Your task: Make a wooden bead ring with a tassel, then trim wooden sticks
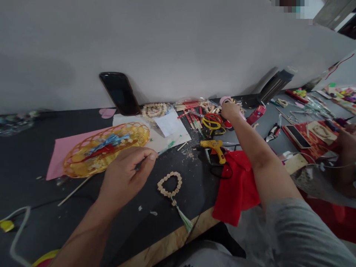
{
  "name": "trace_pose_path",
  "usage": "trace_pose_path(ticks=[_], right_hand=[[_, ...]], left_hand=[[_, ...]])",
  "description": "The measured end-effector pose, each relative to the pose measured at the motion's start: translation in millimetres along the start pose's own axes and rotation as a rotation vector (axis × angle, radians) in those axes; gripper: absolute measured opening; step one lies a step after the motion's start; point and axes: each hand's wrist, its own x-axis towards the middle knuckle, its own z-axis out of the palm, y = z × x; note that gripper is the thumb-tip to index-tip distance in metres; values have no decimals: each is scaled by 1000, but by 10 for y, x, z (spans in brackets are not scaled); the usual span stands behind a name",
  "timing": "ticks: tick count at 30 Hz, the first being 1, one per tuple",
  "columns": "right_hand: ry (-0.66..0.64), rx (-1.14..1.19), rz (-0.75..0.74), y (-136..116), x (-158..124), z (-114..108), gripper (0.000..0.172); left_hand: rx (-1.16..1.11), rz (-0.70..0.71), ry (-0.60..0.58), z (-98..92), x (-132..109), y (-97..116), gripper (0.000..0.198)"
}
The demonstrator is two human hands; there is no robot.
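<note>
Reaching far over the dark surface (128, 230), the person's right hand (231, 110) is in among the small things near the back edge, just beside a pink ring (224, 99). Its fingertips are hidden, so one cannot tell if they are apart or clamped on something. The left hand (129, 168) hangs in front of a yellow basket (140, 132), with its fingers curled and the tips of thumb and finger together. It is too hard to see if anything tiny is pinched there.

Nearest to the left hand is a loop of pale beads (170, 194). It lies flat near the front edge of the surface, and its light green tassel (184, 219) points down to that edge. The basket holds a shiny blue bundle (109, 142) and sits partly on a pink sheet (59, 152).

Behind the basket, a black phone (119, 92) leans on the wall (167, 44) at the back edge. A yellow glue gun (213, 144) lies between the bead loop and the right arm, near scissors with yellow handles (207, 123). A red cloth (236, 189) hangs over the front edge. Toward the right end, another person's hand (347, 139) is near a second phone (297, 136).
</note>
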Motion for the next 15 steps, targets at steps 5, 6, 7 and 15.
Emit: trace_pose_path(ticks=[5,6,7,15], right_hand=[[-74,-53,33,-131,212,65,35],[-89,-59,39,-148,239,75,35],[-102,-63,44,-164,259,86,36],[-104,-64,-15,-155,260,79,39]], left_hand=[[-38,22,-27,5,12,-65,24],[-50,9,-49,14,11,-76,25],[-66,-8,-71,28,10,-85,26],[-127,-54,-171,198,22,-98,30]])
